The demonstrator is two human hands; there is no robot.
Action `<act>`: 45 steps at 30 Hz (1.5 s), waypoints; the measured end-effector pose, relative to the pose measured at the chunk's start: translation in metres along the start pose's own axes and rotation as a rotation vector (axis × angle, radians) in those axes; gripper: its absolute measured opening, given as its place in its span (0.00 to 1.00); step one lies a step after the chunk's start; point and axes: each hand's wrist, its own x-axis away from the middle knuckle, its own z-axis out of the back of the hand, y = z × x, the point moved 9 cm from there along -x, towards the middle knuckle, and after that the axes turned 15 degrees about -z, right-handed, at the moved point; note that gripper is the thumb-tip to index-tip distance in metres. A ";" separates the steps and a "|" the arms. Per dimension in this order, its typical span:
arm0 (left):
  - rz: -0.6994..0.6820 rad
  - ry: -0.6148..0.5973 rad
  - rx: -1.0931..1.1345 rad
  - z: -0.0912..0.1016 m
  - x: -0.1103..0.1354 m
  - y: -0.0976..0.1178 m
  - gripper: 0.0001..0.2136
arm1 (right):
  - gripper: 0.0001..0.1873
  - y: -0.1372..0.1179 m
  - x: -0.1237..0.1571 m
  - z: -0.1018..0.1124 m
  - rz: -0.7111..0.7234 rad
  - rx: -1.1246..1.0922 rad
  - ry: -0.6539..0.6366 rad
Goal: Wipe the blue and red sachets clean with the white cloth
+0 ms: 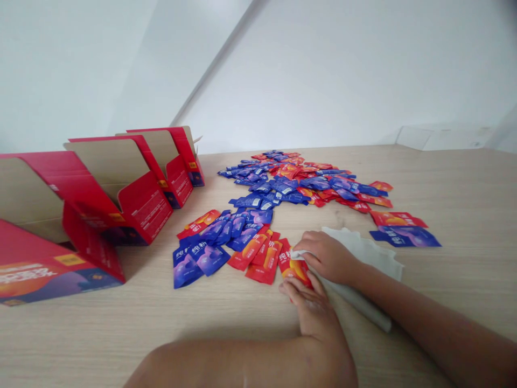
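Quick look at this setup: the right hand (pixel 327 257) was closed in a narrow pinch on a white cloth (pixel 363 253), with a corner of it poking out past the fingertips and pressed onto a red sachet (pixel 294 267). The left hand (pixel 309 312) lay fairly flat and open against the sachet's near edge, probably pinning it so it wouldn't skid on the wooden table (pixel 464 269). That sachet sat at the near edge of a loose spread of blue and red sachets (pixel 307 183), mid-table. Off to the left, red cardboard cartons (pixel 137 188) stood in a row with their flaps folded open, which I'd guess kept their insides easy to reach.
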 end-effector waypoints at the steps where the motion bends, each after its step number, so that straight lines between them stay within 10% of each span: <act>1: 0.000 -0.009 -0.004 0.001 0.001 -0.001 0.23 | 0.13 -0.005 0.002 0.003 0.011 -0.021 0.017; 7: -0.038 -0.081 0.016 0.006 0.004 -0.002 0.20 | 0.11 -0.033 0.012 -0.008 0.144 -0.043 -0.093; 15: 0.016 0.028 0.129 -0.003 -0.004 0.002 0.22 | 0.12 0.003 -0.003 -0.003 -0.022 0.044 -0.032; 23: 0.004 -0.038 0.086 0.003 0.003 -0.003 0.19 | 0.10 -0.040 0.016 -0.006 0.184 -0.004 -0.094; 32: 0.028 0.040 0.149 0.002 0.000 -0.001 0.24 | 0.13 0.001 -0.002 -0.005 0.016 0.041 -0.033; 39: -0.047 -0.100 0.058 0.002 0.002 0.002 0.20 | 0.11 -0.037 0.013 -0.006 0.172 -0.028 -0.128; 45: 0.073 0.105 0.195 0.001 0.001 -0.002 0.21 | 0.12 -0.009 -0.002 -0.011 0.061 0.011 -0.090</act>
